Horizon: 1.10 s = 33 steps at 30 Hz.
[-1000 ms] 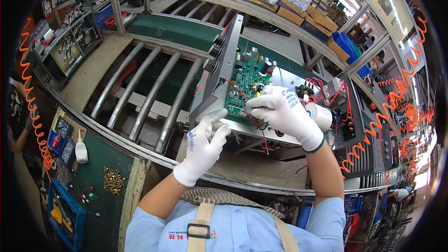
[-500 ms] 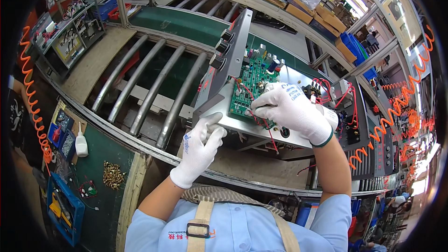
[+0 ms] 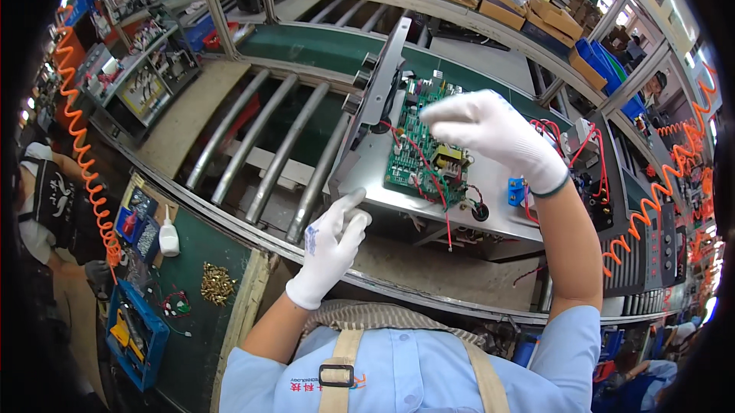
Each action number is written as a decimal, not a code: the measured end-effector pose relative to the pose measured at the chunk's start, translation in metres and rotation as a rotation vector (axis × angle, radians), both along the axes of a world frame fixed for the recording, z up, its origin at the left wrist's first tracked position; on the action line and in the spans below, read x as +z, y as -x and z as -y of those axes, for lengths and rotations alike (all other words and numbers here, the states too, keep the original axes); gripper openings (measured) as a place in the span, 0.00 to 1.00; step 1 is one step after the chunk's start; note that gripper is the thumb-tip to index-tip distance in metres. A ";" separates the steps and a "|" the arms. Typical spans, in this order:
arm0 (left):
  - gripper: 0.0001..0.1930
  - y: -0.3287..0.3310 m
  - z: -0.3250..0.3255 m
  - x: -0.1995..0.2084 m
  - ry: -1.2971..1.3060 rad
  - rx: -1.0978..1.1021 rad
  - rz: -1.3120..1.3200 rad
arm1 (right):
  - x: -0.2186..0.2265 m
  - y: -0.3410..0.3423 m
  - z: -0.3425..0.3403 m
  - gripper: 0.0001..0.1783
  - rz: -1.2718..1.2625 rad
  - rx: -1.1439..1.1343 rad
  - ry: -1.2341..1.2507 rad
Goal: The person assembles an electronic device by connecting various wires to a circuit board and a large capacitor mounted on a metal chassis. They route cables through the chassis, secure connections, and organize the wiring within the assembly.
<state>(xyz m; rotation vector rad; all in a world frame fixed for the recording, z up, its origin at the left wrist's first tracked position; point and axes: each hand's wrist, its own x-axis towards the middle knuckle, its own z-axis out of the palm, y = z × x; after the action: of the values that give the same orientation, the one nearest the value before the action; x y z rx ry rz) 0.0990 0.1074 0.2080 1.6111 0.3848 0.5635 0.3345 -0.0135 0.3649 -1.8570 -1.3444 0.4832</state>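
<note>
A metal chassis (image 3: 364,176) with a dark front panel (image 3: 387,68) and black knobs rests on the roller line before me. Inside it lies a green circuit board (image 3: 409,160) carrying a yellow transformer (image 3: 450,160). Thin red and black wires (image 3: 446,218) run across the board, one end hanging over the near edge. My gloved left hand (image 3: 333,241) is at the chassis's near left corner, fingers apart, its index fingertip at the metal edge. Above the board's right side hovers my gloved right hand (image 3: 498,133), fingers stretched leftward; nothing shows in them.
Metal rollers (image 3: 264,145) extend to the left. On the green side bench are brass fasteners (image 3: 218,284), a white squeeze bottle (image 3: 168,237) and a blue tool tray (image 3: 138,336). Orange coiled hoses (image 3: 654,199) hang on both sides. Cardboard boxes (image 3: 555,19) fill the shelf behind.
My right hand has let go of the thin wires and risen up and away over the board, uncovering the transformer. The left hand stays at the chassis corner. The whole view has shifted slightly.
</note>
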 end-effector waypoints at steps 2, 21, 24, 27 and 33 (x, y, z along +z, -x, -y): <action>0.21 0.005 0.004 0.008 0.078 0.034 -0.012 | -0.005 -0.011 -0.029 0.15 0.369 0.020 0.039; 0.18 0.002 -0.033 -0.015 -0.215 -0.296 -0.009 | -0.065 -0.009 -0.101 0.17 0.681 -0.222 0.336; 0.18 0.003 -0.038 -0.018 -0.141 -0.320 -0.033 | -0.046 0.002 -0.106 0.13 0.861 -0.111 0.413; 0.18 0.005 -0.039 -0.021 -0.104 -0.275 0.006 | -0.047 0.002 -0.117 0.10 1.126 -0.038 0.569; 0.17 0.010 -0.008 -0.060 -0.217 -0.145 -0.171 | -0.085 -0.041 -0.095 0.14 1.114 0.018 0.241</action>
<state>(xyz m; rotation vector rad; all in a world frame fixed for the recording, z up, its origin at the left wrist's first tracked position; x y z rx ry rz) 0.0892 0.1150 0.1484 1.8869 0.3381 0.3680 0.3756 0.0812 0.2794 -2.4280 -2.0418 -0.5191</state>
